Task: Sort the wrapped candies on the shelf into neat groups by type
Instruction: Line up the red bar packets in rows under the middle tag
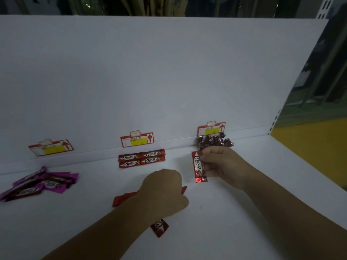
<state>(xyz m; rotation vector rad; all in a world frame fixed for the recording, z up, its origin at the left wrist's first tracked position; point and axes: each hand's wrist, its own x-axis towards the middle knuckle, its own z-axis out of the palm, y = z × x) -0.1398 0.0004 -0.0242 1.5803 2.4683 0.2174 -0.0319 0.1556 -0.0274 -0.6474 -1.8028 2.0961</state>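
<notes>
- The right hand (222, 164) is above the white shelf (244, 194), near the back wall; its fingers (211, 153) pinch a red Choco bar (199, 167) by the upper part, and the bar hangs upright with the label facing the camera.
- The left hand (165, 191) lies low over the shelf with fingers curled under; red wrappers (123, 198) stick out on both sides of it; I cannot tell if the fingers grip them.
- One more red wrapper (159, 227) lies just beside the left wrist.
- Four red Choco bars (141, 158) lie in a tidy block, two by two, below the middle price tag (137, 139).
- Purple wrapped candies (41, 182) lie in a loose pile on the left, below the left price tag (50, 147).
- Small dark red twisted candies (214, 142) are heaped against the back wall, under the right price tag (211, 128), just behind the right hand.
</notes>
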